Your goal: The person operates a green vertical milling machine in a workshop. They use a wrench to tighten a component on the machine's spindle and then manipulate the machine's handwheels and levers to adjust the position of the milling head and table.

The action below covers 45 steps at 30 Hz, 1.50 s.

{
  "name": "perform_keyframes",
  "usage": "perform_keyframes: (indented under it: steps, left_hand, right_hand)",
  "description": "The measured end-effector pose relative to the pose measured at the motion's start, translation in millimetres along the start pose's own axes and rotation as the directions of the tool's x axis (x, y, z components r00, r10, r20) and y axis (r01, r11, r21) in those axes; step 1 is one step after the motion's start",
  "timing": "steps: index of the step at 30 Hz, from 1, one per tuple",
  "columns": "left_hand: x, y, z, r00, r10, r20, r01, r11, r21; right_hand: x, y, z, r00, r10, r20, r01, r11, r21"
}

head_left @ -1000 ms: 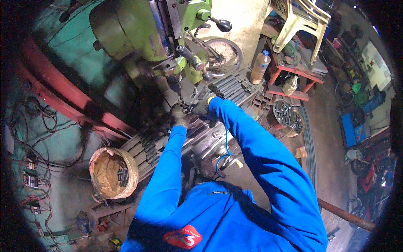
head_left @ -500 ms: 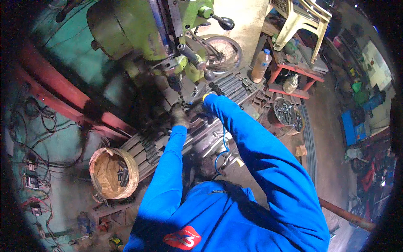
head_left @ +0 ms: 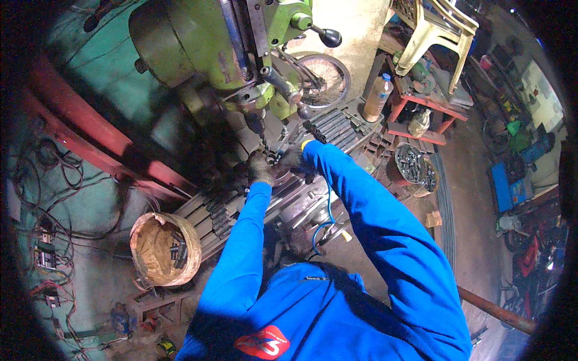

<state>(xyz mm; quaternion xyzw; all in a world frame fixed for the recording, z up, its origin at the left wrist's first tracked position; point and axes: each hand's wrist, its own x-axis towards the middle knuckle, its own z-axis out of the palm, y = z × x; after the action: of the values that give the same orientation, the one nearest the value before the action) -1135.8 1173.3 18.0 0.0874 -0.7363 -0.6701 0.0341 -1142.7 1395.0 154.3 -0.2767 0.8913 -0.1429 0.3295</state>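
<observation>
A green drill press (head_left: 198, 51) stands ahead of me, its twist drill bit (head_left: 265, 142) pointing down between my hands. My left hand (head_left: 260, 168), in a dark, dirty glove, is closed just below the bit's tip. To the right of the bit, my right hand (head_left: 294, 157), also gloved, has its fingers curled in shadow. Both are at a small metal piece (head_left: 273, 158) under the bit; its shape is mostly covered by the gloves. Beneath them runs the slotted machine table (head_left: 283, 195), with short dark bars (head_left: 218, 218) lying to the left.
A round tub (head_left: 195, 265) with several dark pieces stands at the left end. Dark rods (head_left: 346, 126) lie on the table's right. Beyond are a bottle (head_left: 377, 99), a red stand (head_left: 442, 123), a bucket of metal parts (head_left: 408, 165) and a plastic chair (head_left: 442, 36). A blue hose (head_left: 330, 210) hangs below.
The whole view has shifted slightly. My right hand has moved a little to the right, and more of the drill bit's lower end shows. My left hand stays below the bit.
</observation>
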Motion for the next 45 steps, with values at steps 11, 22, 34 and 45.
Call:
perform_keyframes:
  steps: [11,22,34,45]
  left_hand:
    - [-48.2,19.4,21.7,0.996,0.088,0.022,-0.086,0.828,0.554]
    - [-158.5,93.9,47.5,0.722,0.069,0.689,-0.673,0.301,0.675]
    - [-125.9,50.4,73.3,0.722,0.139,0.678,-0.676,-0.062,0.734]
    - [-159.3,48.3,79.9,0.909,0.288,0.301,-0.384,0.302,0.872]
  right_hand:
    - [-154.3,-76.4,20.1,0.935,0.350,-0.050,-0.233,0.717,0.657]
    - [-236.8,-116.9,166.2,0.587,0.645,-0.489,0.438,0.255,0.862]
    - [-297.9,-132.3,230.9,0.406,0.840,-0.360,0.510,0.118,0.852]
    - [-323.8,-87.7,265.2,0.491,0.808,-0.326,0.506,0.040,0.862]
